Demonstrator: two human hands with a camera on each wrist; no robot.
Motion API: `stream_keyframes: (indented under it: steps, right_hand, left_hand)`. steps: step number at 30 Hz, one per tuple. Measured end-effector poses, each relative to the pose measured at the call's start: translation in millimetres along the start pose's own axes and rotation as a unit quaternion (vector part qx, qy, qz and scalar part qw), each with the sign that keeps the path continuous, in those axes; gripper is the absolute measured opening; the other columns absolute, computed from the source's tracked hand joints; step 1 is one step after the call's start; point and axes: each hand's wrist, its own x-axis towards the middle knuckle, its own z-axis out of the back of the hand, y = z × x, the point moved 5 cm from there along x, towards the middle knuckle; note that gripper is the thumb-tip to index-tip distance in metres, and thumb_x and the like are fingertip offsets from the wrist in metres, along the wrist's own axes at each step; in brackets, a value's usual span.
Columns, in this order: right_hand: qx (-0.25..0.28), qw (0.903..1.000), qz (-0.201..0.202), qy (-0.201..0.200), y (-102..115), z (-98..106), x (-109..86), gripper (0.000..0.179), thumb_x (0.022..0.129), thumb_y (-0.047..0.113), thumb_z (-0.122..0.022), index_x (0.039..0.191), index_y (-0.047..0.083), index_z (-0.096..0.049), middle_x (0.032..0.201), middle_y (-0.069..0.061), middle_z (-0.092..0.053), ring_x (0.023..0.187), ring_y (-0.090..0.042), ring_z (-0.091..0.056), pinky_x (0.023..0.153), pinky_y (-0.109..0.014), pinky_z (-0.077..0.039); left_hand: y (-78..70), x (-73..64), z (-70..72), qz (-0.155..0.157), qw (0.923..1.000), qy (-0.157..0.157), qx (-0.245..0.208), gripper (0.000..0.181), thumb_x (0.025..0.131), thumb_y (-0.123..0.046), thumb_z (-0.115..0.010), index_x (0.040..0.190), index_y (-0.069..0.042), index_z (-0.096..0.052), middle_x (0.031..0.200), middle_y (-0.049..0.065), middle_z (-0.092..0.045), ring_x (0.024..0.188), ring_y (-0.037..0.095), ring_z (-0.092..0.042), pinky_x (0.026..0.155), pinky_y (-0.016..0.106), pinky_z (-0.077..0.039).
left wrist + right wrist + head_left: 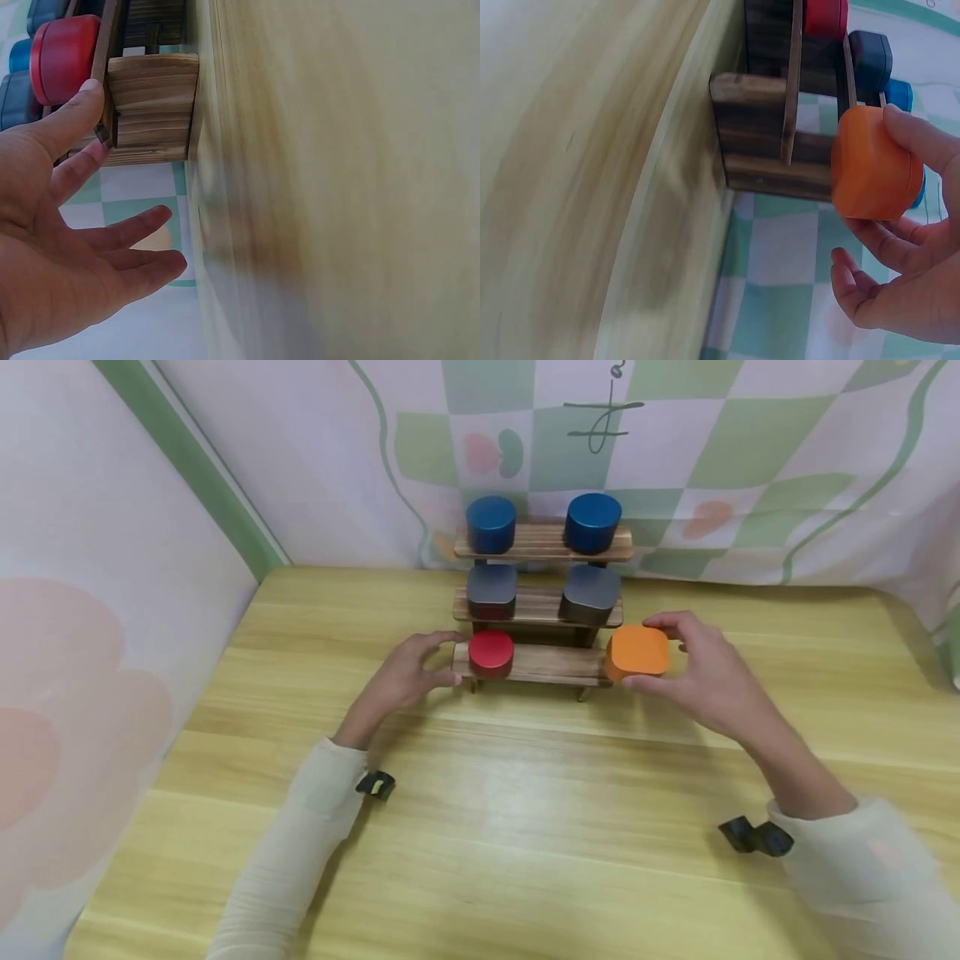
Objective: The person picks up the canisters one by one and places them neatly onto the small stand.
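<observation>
A three-step wooden stand (555,664) stands on the table. My left hand (405,672) pinches the left end of its lowest step between thumb and forefinger, the other fingers spread out. Just beside that hand, a round red tin (491,654) sits on the step. My right hand (712,672) grips a rounded-square orange tin (637,652) between thumb and fingers at the step's right end. In the right wrist view the orange tin (874,165) is held close by the step's end, thumb on one side and fingers on the other.
Two dark grey rounded-square tins (492,592) occupy the middle step. On the top step are two round blue tins (491,524). A patterned curtain (675,468) hangs right behind the stand. The light wooden table (510,827) extends in front, with a pale panel (112,610) along its left edge.
</observation>
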Motion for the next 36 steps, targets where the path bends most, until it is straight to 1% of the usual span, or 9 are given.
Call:
stream_keyframes:
  steps: [6,13,16,25,30,36]
  right_hand:
    - [0.004,1.0,-0.001,-0.001,12.5,-11.8,1.2,0.078,0.083,0.03,-0.085,0.14,-0.003,-0.043,0.135,-0.023,-0.049,0.124,-0.046,-0.039,0.1,-0.064,-0.035]
    - [0.004,0.9994,0.028,-0.021,24.4,-25.6,6.3,0.073,0.08,0.024,-0.087,0.135,-0.005,-0.049,0.134,-0.023,-0.052,0.124,-0.045,-0.039,0.101,-0.061,-0.033]
    - [0.0,0.999,0.033,-0.031,27.1,-29.7,8.3,0.073,0.079,0.024,-0.088,0.134,-0.006,-0.05,0.134,-0.024,-0.052,0.125,-0.046,-0.038,0.103,-0.061,-0.032]
    - [-0.012,0.9981,0.032,-0.052,29.6,-38.5,10.7,0.075,0.077,0.026,-0.089,0.134,-0.006,-0.052,0.134,-0.026,-0.053,0.126,-0.046,-0.037,0.103,-0.061,-0.033]
    - [-0.018,0.9971,0.029,-0.068,28.8,-40.4,10.7,0.076,0.077,0.025,-0.09,0.134,-0.007,-0.052,0.133,-0.027,-0.053,0.128,-0.046,-0.036,0.104,-0.061,-0.033]
    - [-0.021,0.9967,0.02,-0.076,27.6,-42.9,11.4,0.077,0.076,0.026,-0.09,0.134,-0.007,-0.051,0.132,-0.028,-0.054,0.128,-0.046,-0.036,0.105,-0.062,-0.033]
  left_hand:
    - [0.5,-0.5,0.1,0.004,1.0,0.0,0.0,0.058,0.093,-0.017,-0.074,0.145,-0.007,-0.051,0.148,0.012,-0.049,0.137,0.032,-0.042,0.112,0.047,-0.035]
    - [1.9,1.0,0.4,0.001,1.0,-0.002,0.0,0.057,0.092,-0.016,-0.075,0.144,-0.007,-0.052,0.147,0.012,-0.05,0.137,0.032,-0.043,0.112,0.047,-0.035]
    - [3.3,1.8,-0.2,0.001,1.0,-0.003,0.0,0.057,0.092,-0.017,-0.075,0.144,-0.007,-0.053,0.147,0.011,-0.05,0.137,0.032,-0.043,0.112,0.047,-0.035]
    - [2.9,0.0,-0.9,0.007,1.0,-0.004,-0.004,0.057,0.093,-0.017,-0.074,0.144,-0.008,-0.053,0.147,0.01,-0.05,0.136,0.032,-0.042,0.112,0.048,-0.035]
    - [2.9,-0.3,-1.3,0.004,0.9999,-0.006,-0.008,0.057,0.093,-0.016,-0.075,0.145,-0.007,-0.052,0.147,0.01,-0.05,0.136,0.032,-0.043,0.112,0.048,-0.035]
    - [3.5,-0.2,-1.4,0.006,0.9999,-0.007,-0.008,0.058,0.092,-0.017,-0.075,0.145,-0.008,-0.052,0.148,0.01,-0.05,0.137,0.032,-0.042,0.112,0.048,-0.035]
